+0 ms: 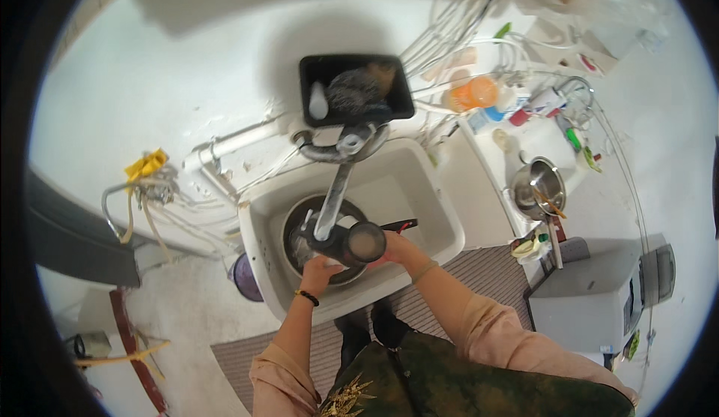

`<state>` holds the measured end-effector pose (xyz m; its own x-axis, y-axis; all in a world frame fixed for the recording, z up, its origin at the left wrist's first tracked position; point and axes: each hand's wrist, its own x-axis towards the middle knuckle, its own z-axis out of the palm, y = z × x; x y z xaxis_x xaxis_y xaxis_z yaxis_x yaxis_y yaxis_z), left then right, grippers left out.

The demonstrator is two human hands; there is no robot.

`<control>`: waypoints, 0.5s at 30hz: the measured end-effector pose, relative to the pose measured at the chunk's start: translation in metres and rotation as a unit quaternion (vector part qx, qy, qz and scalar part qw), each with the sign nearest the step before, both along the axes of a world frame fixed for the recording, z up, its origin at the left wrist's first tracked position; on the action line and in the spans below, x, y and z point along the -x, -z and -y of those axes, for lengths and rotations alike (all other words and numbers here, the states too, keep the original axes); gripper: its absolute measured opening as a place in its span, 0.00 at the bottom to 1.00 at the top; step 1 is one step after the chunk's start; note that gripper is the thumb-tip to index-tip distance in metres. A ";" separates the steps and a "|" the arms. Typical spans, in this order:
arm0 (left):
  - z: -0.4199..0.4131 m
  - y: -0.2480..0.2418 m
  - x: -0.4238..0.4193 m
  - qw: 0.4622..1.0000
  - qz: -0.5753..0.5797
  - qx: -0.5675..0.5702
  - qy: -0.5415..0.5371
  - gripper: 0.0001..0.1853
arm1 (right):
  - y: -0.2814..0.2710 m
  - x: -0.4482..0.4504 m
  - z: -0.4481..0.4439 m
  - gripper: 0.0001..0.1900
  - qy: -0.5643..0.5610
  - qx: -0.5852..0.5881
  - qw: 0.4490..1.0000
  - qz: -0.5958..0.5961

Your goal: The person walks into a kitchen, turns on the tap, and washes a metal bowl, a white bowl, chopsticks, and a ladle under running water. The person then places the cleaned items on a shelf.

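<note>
Both my hands are low in a white sink (404,192), over a dark wok-like pan (293,220) that has a black handle (401,225). The faucet (336,195) and the dark attachment with a round cap (365,243) at its end hang above the pan and hide part of it. My left hand (319,273) is at the pan's near side, its fingertips partly hidden by the attachment. My right hand (396,248) is just right of the cap, near the handle, with something red at its fingers. What either hand grips cannot be made out.
A black caddy (408,96) with scrubbers hangs above the faucet. Right of the sink, a white counter holds an orange bottle (474,94), other bottles and a steel pot (525,189). A grey bin-like appliance (584,304) stands at lower right, a purple container (246,277) left of the sink.
</note>
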<state>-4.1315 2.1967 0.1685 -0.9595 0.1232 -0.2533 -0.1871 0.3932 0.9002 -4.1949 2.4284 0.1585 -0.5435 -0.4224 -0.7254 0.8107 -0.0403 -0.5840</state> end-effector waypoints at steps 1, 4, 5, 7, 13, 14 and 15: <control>0.000 -0.003 0.003 0.978 0.168 -0.097 -0.081 0.05 | -0.029 0.001 -0.004 0.32 -0.006 -0.041 0.999 -0.021; 0.021 0.063 0.005 0.950 -0.005 -0.286 -0.129 0.08 | -0.084 -0.009 -0.022 0.28 0.004 -0.127 0.985 -0.115; 0.023 0.075 0.007 0.748 0.137 -0.593 -0.263 0.11 | -0.100 -0.011 -0.027 0.26 0.010 -0.155 0.976 -0.151; 0.037 0.081 0.007 0.709 0.142 -0.652 -0.229 0.18 | -0.129 -0.018 -0.034 0.25 0.002 -0.221 0.960 -0.170; 0.057 0.067 -0.015 0.652 0.133 -0.691 -0.281 0.26 | -0.112 -0.047 -0.073 0.21 -0.064 -0.350 0.863 -0.359; 0.061 0.071 -0.018 0.648 0.140 -0.693 -0.284 0.26 | -0.103 -0.049 -0.080 0.21 -0.080 -0.377 0.833 -0.396; 0.065 0.073 -0.022 0.644 0.146 -0.692 -0.292 0.26 | -0.110 -0.054 -0.080 0.20 -0.078 -0.407 0.813 -0.409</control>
<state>-4.1095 2.1318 0.0951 -0.8812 0.0650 -0.4683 -0.1801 -0.9619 0.2055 -4.1406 2.5085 0.2685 -0.9707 -0.0935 -0.2211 0.0952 0.6955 -0.7121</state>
